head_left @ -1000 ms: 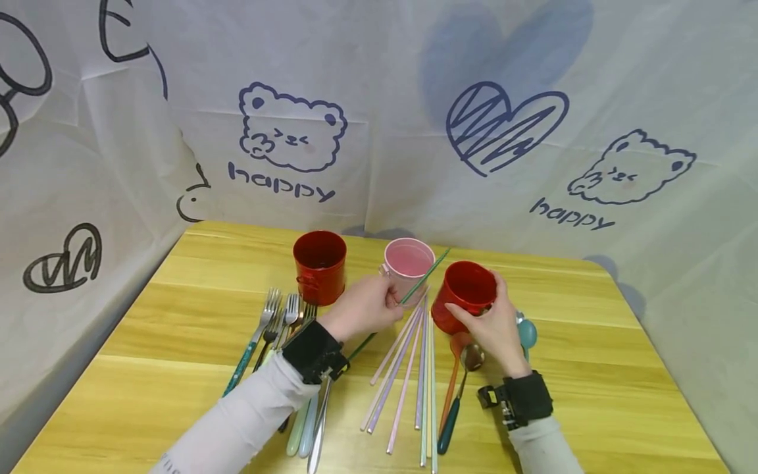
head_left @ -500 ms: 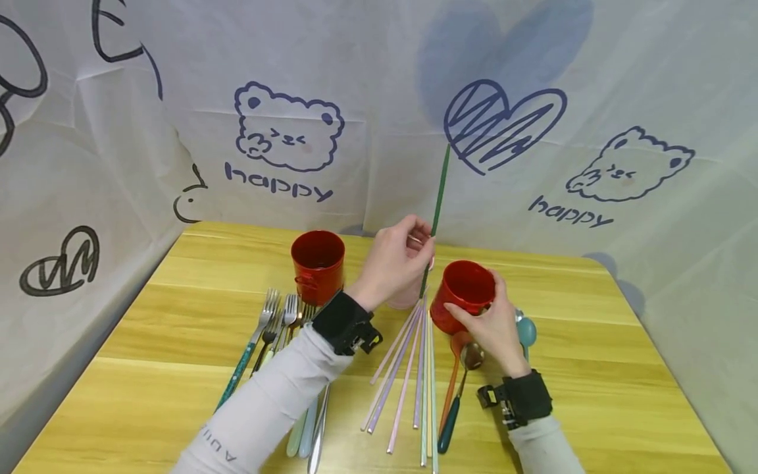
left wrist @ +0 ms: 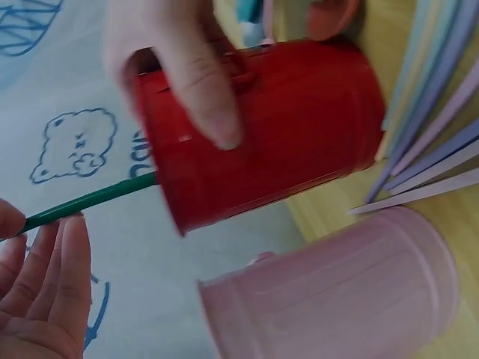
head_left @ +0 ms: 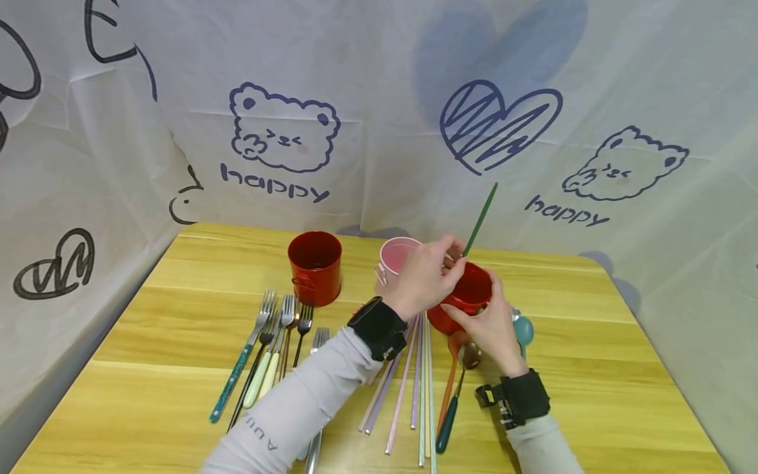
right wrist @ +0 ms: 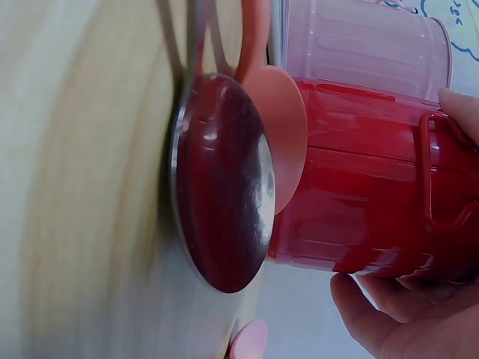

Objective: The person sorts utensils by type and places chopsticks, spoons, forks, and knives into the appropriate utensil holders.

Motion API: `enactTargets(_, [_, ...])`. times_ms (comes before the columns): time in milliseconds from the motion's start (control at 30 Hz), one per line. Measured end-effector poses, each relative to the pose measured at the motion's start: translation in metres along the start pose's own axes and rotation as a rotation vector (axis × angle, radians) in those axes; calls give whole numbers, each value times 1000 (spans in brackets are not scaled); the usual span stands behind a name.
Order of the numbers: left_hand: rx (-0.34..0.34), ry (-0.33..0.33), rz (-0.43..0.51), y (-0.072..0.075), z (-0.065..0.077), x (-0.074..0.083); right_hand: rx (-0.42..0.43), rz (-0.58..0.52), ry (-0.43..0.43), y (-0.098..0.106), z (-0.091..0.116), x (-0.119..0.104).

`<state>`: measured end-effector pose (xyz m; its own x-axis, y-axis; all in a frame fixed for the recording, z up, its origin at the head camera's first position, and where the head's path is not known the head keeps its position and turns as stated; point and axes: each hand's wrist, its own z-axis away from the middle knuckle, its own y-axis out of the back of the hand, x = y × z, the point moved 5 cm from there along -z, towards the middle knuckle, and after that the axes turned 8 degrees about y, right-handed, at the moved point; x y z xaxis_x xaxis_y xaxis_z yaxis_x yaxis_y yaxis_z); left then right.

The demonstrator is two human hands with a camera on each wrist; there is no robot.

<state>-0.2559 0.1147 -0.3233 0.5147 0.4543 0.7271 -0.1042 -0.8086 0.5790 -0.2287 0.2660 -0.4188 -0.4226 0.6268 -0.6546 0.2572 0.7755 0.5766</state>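
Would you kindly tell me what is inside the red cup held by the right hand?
The green stick pinched by the left hand appears to dip into the red cup; its lower end is hidden. Part of the inner wall shows; the bottom is out of sight.

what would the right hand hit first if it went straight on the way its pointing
Most likely the red cup: the right hand grips it and points at it, though the gap between palm and cup is hard to judge.

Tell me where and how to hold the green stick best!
Probably pinch the green stick partway up, from the left, as the left hand does: it's thin and slants upward, bare above that hand, while its lower end is hidden inside or behind the held red cup.
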Motion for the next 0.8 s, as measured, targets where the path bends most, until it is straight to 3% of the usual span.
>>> enactTargets(233, [-61,4,-101,-19,1,-9,2,3,0,0,1,2])
enactTargets(400, [-74,12,-148,-24,3,-13,-7,5,6,-1,2,3])
enactTargets(600, [-41,0,-172,-14,11,-20,-6,12,-12,-1,1,2])
enactTargets(800, [-56,33,-186,1,26,-32,6,-35,-22,-1,1,2])
